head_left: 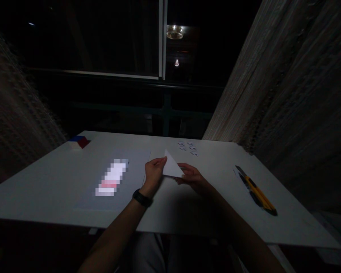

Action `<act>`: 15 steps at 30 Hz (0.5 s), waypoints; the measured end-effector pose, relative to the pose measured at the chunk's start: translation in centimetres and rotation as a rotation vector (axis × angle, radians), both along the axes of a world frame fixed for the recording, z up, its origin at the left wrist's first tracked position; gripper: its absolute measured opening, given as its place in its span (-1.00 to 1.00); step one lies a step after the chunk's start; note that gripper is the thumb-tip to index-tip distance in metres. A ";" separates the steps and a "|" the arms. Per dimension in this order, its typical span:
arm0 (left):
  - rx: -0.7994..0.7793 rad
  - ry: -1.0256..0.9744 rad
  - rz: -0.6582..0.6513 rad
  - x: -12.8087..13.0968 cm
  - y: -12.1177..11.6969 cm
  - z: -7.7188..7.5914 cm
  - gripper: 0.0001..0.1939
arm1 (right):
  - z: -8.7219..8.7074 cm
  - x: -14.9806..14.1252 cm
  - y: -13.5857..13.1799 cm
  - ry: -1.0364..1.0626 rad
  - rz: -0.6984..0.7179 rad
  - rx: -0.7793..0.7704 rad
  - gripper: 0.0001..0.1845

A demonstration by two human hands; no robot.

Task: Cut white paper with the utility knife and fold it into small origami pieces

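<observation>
Paper triangle: white paper triangle [173,168], plain face, no print seen; straight edges, a sharp peak at the top, slanting side running down to a narrow corner at lower right. Bottom edge nearly level, darker strip beneath it. Number of layers: cannot tell.
Position: held just above the desk [290,223], near the middle, between both hands.
Left hand [154,171]: closed in a pinch on the paper's left side, thumb lying along the face near the peak; black wristwatch [142,198] on the wrist.
Right hand [191,175]: partly curled, a light grip at the lower right corner, some fingers behind the paper.
Left of hands: large pale sheet [140,161] flat on the desk; on it a bright pixelated oblong [112,177], white with a pink band, details masked.
Beyond hands: small dark-marked pieces [189,148] in a loose cluster, too small to make out.
Right side: yellow-and-black utility knife [256,189], lying aslant; a slim dark item close along its left side, unclear.
Far left corner: block [78,142] with blue, red and white faces.
Surroundings: dim; pale curtains [235,94] on both sides, dark window with a white frame [161,41].
</observation>
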State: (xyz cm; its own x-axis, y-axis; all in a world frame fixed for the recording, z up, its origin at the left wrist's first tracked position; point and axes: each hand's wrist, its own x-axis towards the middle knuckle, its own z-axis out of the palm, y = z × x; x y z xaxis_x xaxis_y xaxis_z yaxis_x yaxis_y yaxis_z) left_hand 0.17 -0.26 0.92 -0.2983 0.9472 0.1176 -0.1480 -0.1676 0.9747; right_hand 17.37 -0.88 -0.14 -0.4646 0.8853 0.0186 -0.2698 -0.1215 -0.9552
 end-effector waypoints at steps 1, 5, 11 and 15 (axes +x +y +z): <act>0.004 -0.044 0.014 0.0 0.1 0.0 -0.64 | 0.2 0.0 -0.1 0.065 0.043 -0.012 -0.29; 0.004 -0.249 0.056 0.6 0.5 0.0 -0.59 | -0.1 -1.2 -0.5 0.095 0.097 0.015 -0.35; -0.017 -0.278 0.015 2.4 0.4 0.5 -0.57 | -1.2 -4.3 -0.2 -0.150 -0.190 0.149 -0.63; -0.002 -0.274 -0.034 3.4 0.4 0.4 -0.59 | -1.5 -4.8 0.2 -0.115 -0.365 0.136 -0.65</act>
